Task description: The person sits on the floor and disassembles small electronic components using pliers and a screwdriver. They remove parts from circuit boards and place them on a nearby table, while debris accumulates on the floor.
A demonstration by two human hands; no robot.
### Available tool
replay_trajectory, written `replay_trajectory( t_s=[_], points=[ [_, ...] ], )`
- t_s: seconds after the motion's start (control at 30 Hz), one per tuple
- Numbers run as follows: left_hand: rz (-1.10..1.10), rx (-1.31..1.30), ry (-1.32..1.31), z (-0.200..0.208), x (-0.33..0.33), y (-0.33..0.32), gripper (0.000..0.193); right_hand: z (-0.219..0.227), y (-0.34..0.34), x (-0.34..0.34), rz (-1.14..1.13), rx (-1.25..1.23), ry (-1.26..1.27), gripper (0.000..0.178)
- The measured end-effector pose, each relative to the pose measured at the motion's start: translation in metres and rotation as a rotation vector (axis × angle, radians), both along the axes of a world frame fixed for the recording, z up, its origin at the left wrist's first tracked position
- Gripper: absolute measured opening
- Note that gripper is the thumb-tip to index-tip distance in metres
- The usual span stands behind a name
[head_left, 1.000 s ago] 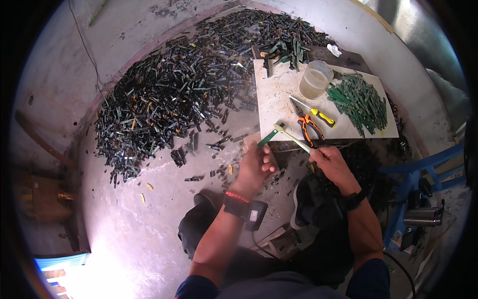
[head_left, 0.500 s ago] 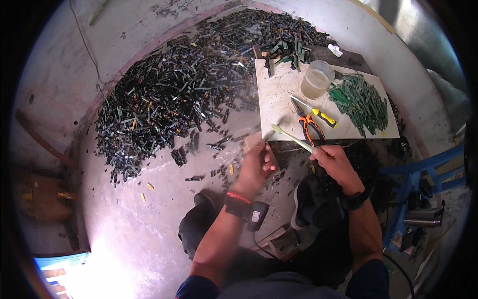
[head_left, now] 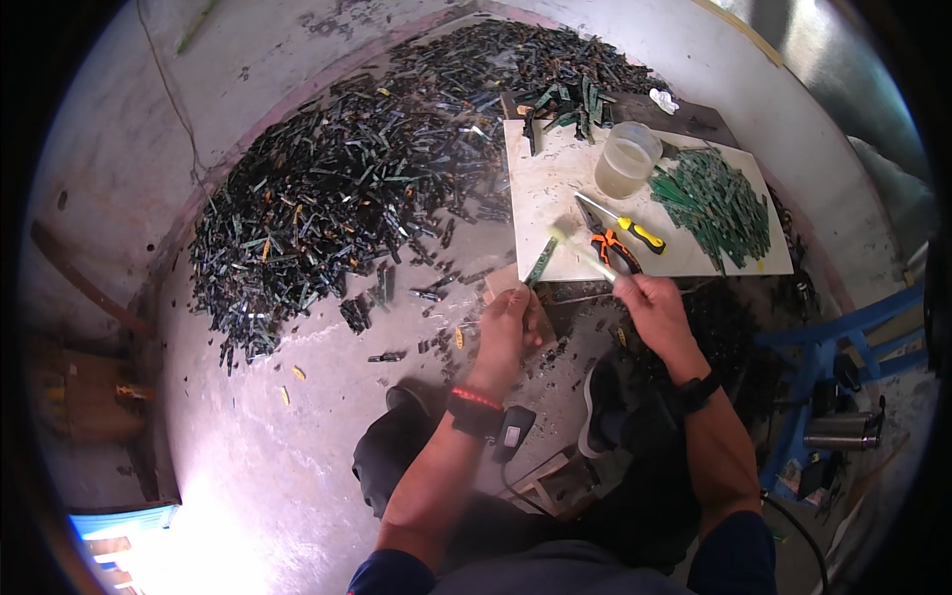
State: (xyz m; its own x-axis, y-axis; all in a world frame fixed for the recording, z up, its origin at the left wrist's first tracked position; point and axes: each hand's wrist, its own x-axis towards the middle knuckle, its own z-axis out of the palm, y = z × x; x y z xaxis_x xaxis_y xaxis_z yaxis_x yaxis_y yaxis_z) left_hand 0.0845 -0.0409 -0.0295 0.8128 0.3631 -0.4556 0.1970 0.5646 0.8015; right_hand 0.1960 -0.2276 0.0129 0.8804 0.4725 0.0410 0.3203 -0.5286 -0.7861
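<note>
My left hand (head_left: 511, 317) pinches a narrow green strip (head_left: 540, 263) that looks like a piece of circuit board, at the near left corner of a cream board (head_left: 543, 188). Closed round a pale toothbrush (head_left: 591, 258) is my right hand (head_left: 650, 307), just past the board's near edge. The brush head is blurred and lies close to the strip's upper end; whether they touch I cannot tell. Beyond the brush lie orange-and-black pliers (head_left: 617, 250) and a yellow-and-black screwdriver (head_left: 638, 230).
A clear tub of cloudy liquid (head_left: 623, 171) stands on the board, left of a heap of green strips (head_left: 714, 210). Dark strips (head_left: 327, 188) cover much of the floor at left and back. A blue chair (head_left: 823, 357) is at right, with a metal flask (head_left: 843, 430).
The toothbrush head has moved slightly up, and its handle stands steeper. My left hand has turned, and the green strip now shows clearly above its fingers.
</note>
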Motion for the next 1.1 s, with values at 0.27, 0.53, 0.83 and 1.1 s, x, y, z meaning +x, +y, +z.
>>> replay_trajectory(
  t_s=[0.27,0.53,0.83,1.1],
  points=[
    [-0.029,0.037,0.009,0.001,-0.003,0.002,0.030,0.015,-0.003,-0.002,0.049,0.038,0.115,0.030],
    [-0.035,0.066,0.008,0.002,-0.004,0.001,0.029,0.026,-0.006,0.007,-0.080,0.061,0.179,0.027],
    [-0.041,0.054,0.004,0.001,-0.002,0.001,0.029,0.029,-0.007,0.002,0.097,0.046,0.272,0.029],
    [-0.037,0.060,0.010,0.002,-0.003,0.001,0.031,0.019,-0.008,0.003,0.083,0.053,0.157,0.026]
  ],
)
